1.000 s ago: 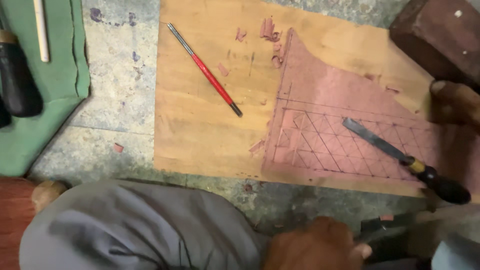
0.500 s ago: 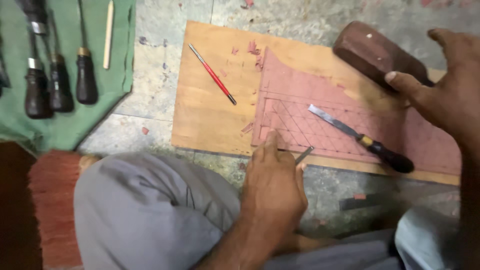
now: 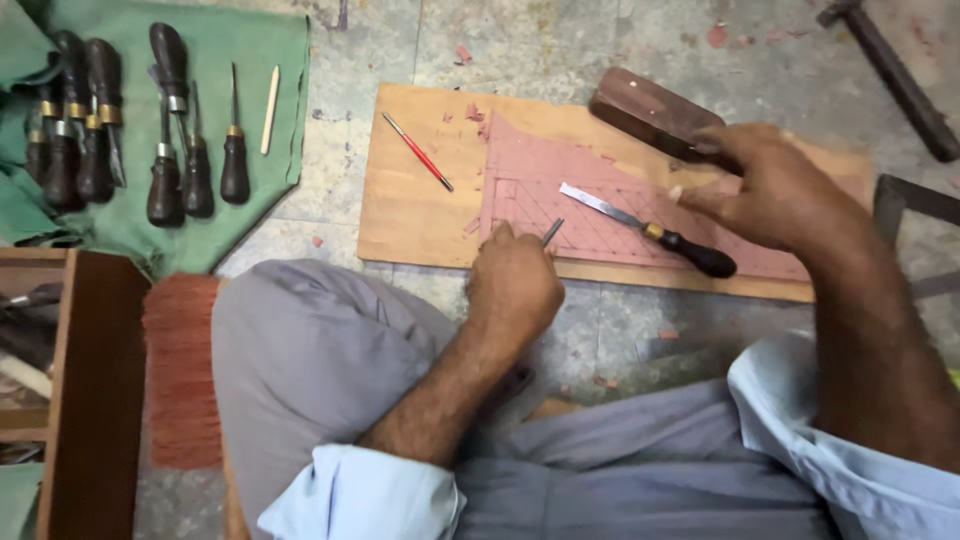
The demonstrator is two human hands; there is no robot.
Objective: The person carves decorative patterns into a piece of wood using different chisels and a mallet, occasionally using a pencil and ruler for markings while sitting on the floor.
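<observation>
My left hand (image 3: 515, 285) is shut on a thin metal chisel (image 3: 552, 232), whose tip rests at the near edge of a pink-coated panel (image 3: 545, 165) scored with a diamond lattice. The panel lies on a pale wooden board (image 3: 420, 215). My right hand (image 3: 775, 190) hovers over the panel's right part. Its fingers are spread and touch the end of a dark wooden mallet (image 3: 645, 108) lying at the board's far edge. Below that hand, a black-handled chisel (image 3: 655, 232) lies on the panel.
A red pencil (image 3: 418, 152) lies on the board's left part. Several dark-handled carving tools (image 3: 170, 150) lie on a green cloth (image 3: 270, 45) at the far left. A wooden box (image 3: 95, 380) and a reddish mat (image 3: 180, 370) flank my left knee. A metal bar (image 3: 890, 70) lies at the far right.
The view has pulled back and tilted up. My left hand has brought the thin chisel up onto the panel's near edge. My right hand has moved left onto the mallet's end.
</observation>
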